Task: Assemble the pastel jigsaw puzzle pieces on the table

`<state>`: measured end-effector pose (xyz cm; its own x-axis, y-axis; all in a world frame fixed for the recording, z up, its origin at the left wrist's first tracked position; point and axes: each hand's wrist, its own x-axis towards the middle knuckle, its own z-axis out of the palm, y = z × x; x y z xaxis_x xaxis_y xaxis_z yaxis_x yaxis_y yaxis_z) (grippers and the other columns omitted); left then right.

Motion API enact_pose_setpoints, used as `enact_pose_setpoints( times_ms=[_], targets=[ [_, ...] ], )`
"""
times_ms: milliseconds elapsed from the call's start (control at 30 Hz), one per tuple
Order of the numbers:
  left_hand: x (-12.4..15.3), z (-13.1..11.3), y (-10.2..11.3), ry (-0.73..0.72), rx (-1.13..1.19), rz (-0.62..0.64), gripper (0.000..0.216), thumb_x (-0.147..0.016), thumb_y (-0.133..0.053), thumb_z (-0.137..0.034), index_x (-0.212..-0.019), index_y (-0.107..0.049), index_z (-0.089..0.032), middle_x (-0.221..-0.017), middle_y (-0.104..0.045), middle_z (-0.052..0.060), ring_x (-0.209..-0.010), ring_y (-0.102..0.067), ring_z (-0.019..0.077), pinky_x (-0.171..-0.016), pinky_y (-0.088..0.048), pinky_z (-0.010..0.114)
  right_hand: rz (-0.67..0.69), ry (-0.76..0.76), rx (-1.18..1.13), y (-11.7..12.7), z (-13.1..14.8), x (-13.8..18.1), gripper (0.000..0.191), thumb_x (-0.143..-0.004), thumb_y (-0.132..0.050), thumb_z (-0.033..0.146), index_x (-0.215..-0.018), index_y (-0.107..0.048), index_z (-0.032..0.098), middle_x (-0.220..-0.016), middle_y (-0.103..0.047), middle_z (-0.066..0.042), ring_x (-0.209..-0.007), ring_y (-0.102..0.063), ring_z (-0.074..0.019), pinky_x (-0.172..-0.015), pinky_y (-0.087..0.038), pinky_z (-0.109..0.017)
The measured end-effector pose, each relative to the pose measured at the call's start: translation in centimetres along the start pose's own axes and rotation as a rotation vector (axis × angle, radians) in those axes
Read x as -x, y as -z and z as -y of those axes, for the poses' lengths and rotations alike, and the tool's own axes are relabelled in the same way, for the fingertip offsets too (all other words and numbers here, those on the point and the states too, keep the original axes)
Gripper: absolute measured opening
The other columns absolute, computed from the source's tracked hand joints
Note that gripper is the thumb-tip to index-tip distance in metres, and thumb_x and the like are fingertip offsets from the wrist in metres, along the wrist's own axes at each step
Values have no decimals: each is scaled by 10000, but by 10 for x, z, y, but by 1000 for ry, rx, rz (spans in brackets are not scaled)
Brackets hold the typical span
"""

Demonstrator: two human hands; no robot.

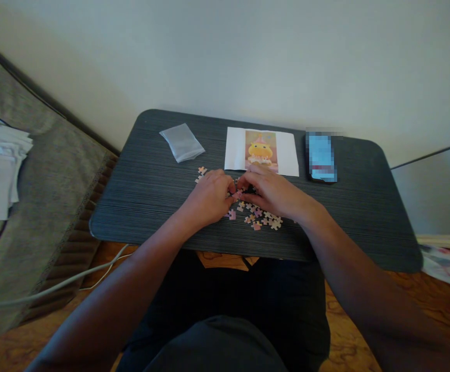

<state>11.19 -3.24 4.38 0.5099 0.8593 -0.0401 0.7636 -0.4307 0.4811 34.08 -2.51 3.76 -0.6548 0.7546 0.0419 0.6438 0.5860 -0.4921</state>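
Note:
Over the dark table, my left hand (211,195) and my right hand (272,191) meet with fingertips almost touching. Between them is a small pink jigsaw puzzle piece (238,195), pinched by the thumb and finger of my right hand. My left hand's thumb and forefinger close on the same spot from the left. Loose puzzle pieces (256,212), pink, purple and cream, lie below and beside my right hand. Two or so more pieces (201,170) show past my left hand. Both hands hide part of the pile.
A white sheet with a yellow cartoon picture (261,149) lies behind my hands. To its left is a clear plastic bag (182,142), to its right a phone (321,157). The table (139,206) stands against a wall; a sofa (54,170) and white cable (73,276) are at left.

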Motion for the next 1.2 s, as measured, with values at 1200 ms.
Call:
enact_pose_setpoints(
  times_ms=[1200],
  targets=[
    [-10, -4, 4, -19, -42, 80, 80, -988, -732, -173, -1054, -777, -164, -1101, -739, 111, -1091, -678, 290, -1019, -525, 453, -207, -315, -948, 1, -23, 14, 267, -889, -938, 420, -1035, -815, 232, -929, -829, -18, -785, -729, -152, -695, -571, -318]
  ],
)
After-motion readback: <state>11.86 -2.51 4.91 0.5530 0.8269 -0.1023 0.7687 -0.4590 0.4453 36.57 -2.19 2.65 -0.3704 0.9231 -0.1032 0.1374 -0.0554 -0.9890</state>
